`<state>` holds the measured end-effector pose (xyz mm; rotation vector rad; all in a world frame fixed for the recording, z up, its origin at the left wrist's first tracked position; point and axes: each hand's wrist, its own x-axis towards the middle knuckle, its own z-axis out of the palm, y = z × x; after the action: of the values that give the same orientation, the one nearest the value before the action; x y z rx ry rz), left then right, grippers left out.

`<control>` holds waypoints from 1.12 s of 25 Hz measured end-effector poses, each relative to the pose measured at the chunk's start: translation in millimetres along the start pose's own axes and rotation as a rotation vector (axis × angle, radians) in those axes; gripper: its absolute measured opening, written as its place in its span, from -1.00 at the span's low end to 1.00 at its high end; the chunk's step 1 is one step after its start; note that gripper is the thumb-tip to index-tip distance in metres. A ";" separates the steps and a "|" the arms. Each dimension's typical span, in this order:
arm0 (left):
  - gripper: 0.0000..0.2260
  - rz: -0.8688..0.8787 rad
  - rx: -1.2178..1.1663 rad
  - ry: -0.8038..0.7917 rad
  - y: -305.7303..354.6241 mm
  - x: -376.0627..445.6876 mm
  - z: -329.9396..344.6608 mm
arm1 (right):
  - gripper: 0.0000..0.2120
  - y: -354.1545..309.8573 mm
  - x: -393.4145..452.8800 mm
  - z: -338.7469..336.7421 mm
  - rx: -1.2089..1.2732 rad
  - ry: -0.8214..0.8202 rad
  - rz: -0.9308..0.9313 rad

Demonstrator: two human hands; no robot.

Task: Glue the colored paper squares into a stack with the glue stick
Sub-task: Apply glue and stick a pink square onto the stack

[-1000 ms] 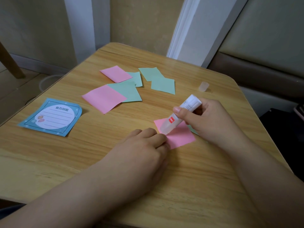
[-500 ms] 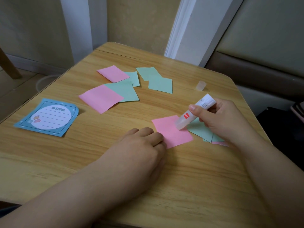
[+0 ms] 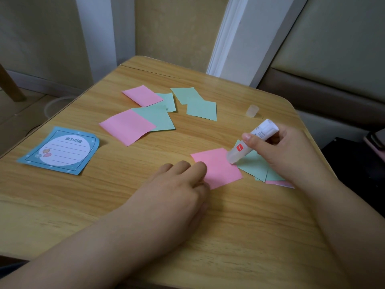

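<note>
A pink paper square (image 3: pixel 220 167) lies flat on the wooden table (image 3: pixel 239 236). My left hand (image 3: pixel 177 190) presses its fingertips on the square's left corner. My right hand (image 3: pixel 283 151) grips a white glue stick (image 3: pixel 250 142) and holds its tip on the pink square's right edge. Under my right hand lies a small pile of green squares (image 3: pixel 255 165) with a pink edge (image 3: pixel 279 183) showing below. Farther back lie loose squares: a large pink one (image 3: pixel 127 127), a green one (image 3: pixel 158 117), a small pink one (image 3: pixel 142 95) and two more green ones (image 3: pixel 201 110).
The glue stick's clear cap (image 3: pixel 252 111) stands at the table's far right. A blue notepad (image 3: pixel 60 151) lies at the left. A padded seat (image 3: pixel 325 80) runs along the right side, with a dark bag (image 3: pixel 358 163) below the table edge.
My right hand drew the glue stick across the pink square from its left part to its right edge, uncovering the green pile. My left hand stayed pressing the square's corner.
</note>
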<state>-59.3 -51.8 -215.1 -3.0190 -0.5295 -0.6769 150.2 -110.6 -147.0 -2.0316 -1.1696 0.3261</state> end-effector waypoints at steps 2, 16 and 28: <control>-0.67 -0.006 0.037 0.008 -0.5 -0.3 0.1 | -0.83 -6.8 -6.3 2.8 0.066 0.002 -0.025; -0.61 -0.025 0.048 -0.026 0.9 1.3 1.7 | -0.81 -7.1 -14.6 22.3 0.154 -0.180 -0.008; -0.60 -0.034 0.006 -0.068 1.6 3.3 0.0 | -0.89 13.4 -17.9 -4.0 0.147 -0.074 0.098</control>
<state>-56.0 -52.2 -213.6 -3.0433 -0.5845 -0.5741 151.0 -131.3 -156.5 -1.9656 -1.0605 0.5246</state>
